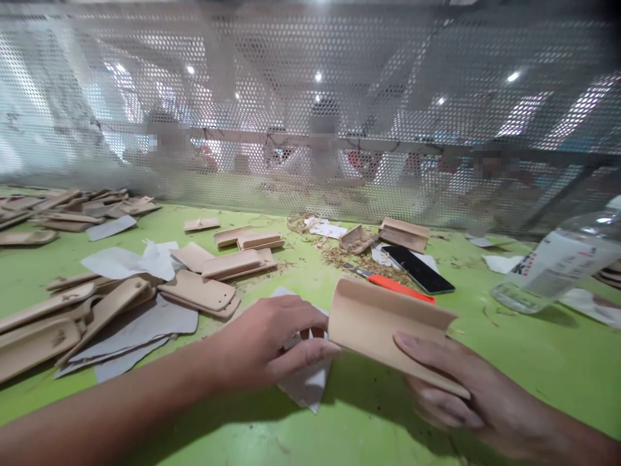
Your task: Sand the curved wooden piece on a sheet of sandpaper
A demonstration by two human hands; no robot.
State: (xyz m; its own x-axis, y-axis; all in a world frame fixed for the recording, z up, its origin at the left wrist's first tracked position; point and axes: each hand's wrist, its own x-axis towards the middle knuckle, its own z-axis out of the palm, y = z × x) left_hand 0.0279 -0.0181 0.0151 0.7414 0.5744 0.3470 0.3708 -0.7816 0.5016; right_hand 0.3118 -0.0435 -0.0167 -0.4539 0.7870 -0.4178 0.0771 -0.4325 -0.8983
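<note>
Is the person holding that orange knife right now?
No, the orange utility knife lies on the green table beside a black phone, while the right hand holds a tan curved piece.

- A bright green flat table top (557, 375) fills the lower part of the view.
- A grey perforated metal screen (310, 39) with small round holes stands upright along the table's far edge, across its whole width.
- Through the holes a blurred workroom shows, with a long pale rail (252, 137) and people seated behind it.
- Small round white ceiling lamps (318, 76) glow beyond the screen.
</note>
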